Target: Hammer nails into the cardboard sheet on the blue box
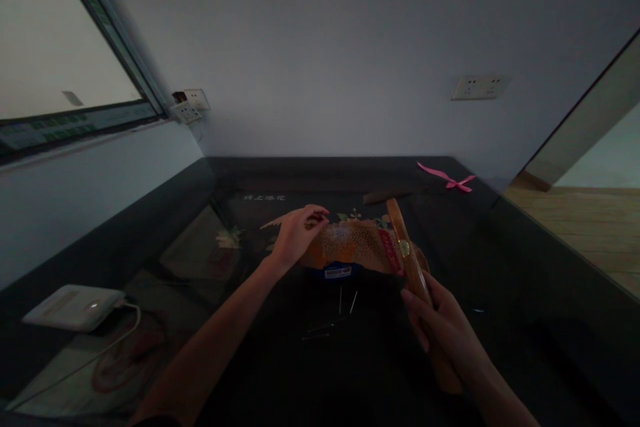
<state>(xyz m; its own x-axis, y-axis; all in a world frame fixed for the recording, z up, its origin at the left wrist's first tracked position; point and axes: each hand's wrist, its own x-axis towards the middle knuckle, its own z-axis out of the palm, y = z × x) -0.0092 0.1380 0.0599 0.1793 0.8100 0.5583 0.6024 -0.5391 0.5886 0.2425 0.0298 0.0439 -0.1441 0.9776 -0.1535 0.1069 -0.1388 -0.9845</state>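
My right hand is wrapped round the wooden handle of a hammer. Its dark head points away from me, above the right end of a brown, dotted piece of material with a red strip. Over the left end of that piece, my left hand has its fingers curled in a pinch; whatever is between the fingertips is too small to make out. Beneath the brown piece a blue object with a white label shows in part. Several thin nails lie on the dark tabletop nearer to me.
A white power bank with a white cable lies at the left of the table. Toward the back right is a pink ribbon tied in a bow. The wall behind carries sockets. A dark object sits at the right front.
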